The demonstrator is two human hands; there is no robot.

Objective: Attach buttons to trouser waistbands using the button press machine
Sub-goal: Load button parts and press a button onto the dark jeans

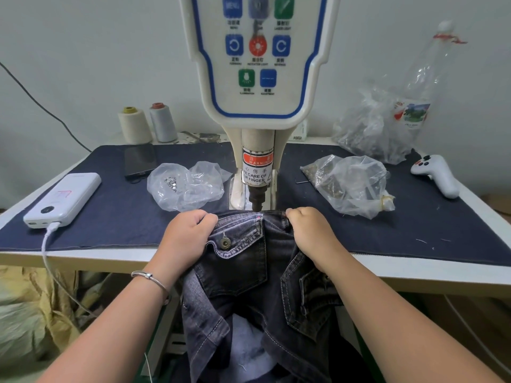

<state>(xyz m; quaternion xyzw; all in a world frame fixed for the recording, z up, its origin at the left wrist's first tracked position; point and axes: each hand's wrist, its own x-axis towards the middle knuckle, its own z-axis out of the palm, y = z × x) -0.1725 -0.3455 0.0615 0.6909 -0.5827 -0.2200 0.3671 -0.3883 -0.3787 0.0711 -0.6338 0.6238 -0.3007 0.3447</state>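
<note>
Dark grey denim trousers (249,275) hang over the table's front edge, with the waistband (257,215) lying right under the black punch (257,199) of the button press machine (258,78). My left hand (185,239) grips the waistband to the left of the punch, fingers curled over the cloth. My right hand (309,230) pinches the waistband on the right side. A metal button (225,242) sits on a back pocket flap just beside my left hand.
A dark blue cloth (124,217) covers the table. On it lie a plastic bag of buttons (185,186), a white power bank (65,199), a phone (139,160), another bag of small parts (349,183) and a white controller (437,174). Two thread cones (149,124) stand behind.
</note>
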